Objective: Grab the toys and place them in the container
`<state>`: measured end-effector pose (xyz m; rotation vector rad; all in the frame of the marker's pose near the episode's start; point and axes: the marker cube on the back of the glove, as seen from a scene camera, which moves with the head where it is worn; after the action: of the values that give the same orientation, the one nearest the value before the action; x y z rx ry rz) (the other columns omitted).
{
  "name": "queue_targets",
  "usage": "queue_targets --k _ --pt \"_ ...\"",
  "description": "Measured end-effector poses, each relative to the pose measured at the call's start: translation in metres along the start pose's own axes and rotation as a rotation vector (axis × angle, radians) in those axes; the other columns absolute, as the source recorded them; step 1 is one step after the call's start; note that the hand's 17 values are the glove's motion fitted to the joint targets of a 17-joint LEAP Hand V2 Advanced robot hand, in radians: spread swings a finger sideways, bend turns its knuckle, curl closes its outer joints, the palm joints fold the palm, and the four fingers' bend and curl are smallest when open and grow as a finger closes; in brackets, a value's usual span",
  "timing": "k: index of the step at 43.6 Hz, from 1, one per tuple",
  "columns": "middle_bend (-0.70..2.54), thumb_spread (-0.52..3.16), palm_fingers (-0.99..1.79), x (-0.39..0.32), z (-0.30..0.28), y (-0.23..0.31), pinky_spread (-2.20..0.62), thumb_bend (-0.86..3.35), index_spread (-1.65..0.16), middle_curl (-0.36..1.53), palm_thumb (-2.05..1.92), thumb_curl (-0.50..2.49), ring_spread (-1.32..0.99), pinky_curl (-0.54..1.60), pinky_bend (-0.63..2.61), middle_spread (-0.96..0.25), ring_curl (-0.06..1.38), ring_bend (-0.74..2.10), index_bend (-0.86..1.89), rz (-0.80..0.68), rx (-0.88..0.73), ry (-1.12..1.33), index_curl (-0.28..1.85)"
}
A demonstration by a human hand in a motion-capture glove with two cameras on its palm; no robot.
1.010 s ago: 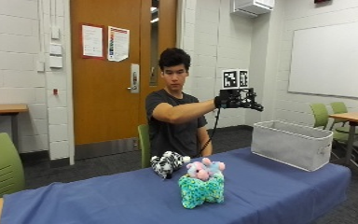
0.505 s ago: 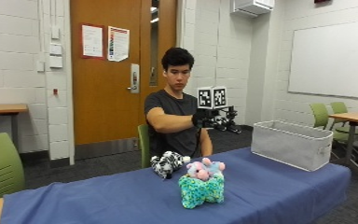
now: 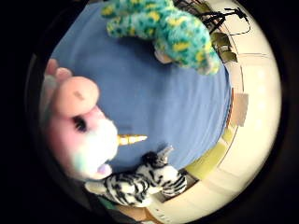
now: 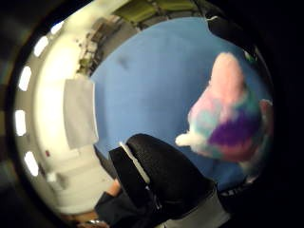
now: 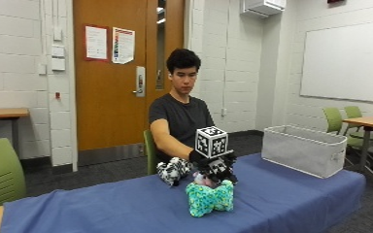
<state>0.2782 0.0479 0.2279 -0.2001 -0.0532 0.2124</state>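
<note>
My black-gloved right hand (image 5: 207, 165) hovers just over the pink plush unicorn (image 3: 79, 130) on the blue-clothed worktop (image 5: 109, 213); can't tell the grip's state. Looks soft, light, squashy: I'd grab around its body.

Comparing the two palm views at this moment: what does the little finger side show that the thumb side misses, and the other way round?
Only the little finger side shows the zebra toy and the teal spotted toy, plus the unicorn's face and gold horn. Only the thumb side shows the grey container standing on the table, and the gloved right hand. Both show the pink unicorn toy close to the palm and the blue tablecloth.
</note>
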Motion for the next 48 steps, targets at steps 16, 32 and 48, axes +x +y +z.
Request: queue_targets --k 16,32,48 --pt "0.13 1.03 0.03 0.012 0.030 0.008 -0.17 -0.05 -0.29 0.31 -0.06 0.11 -0.37 0.38 0.52 -0.15 0.20 0.17 0.28 0.069 -0.105 -0.011 0.47" --pt "0.16 1.30 0.21 0.008 0.021 0.011 -0.17 0.21 -0.30 0.27 0.41 0.28 -0.39 0.37 0.56 -0.15 0.20 0.21 0.71 0.044 0.069 0.040 0.60" --pt "0.81 1.02 1.27 0.005 -0.002 -0.003 -0.43 0.24 -0.33 0.50 0.63 0.49 -0.45 0.40 0.69 -0.32 0.46 0.99 0.13 0.049 0.089 0.060 0.56"
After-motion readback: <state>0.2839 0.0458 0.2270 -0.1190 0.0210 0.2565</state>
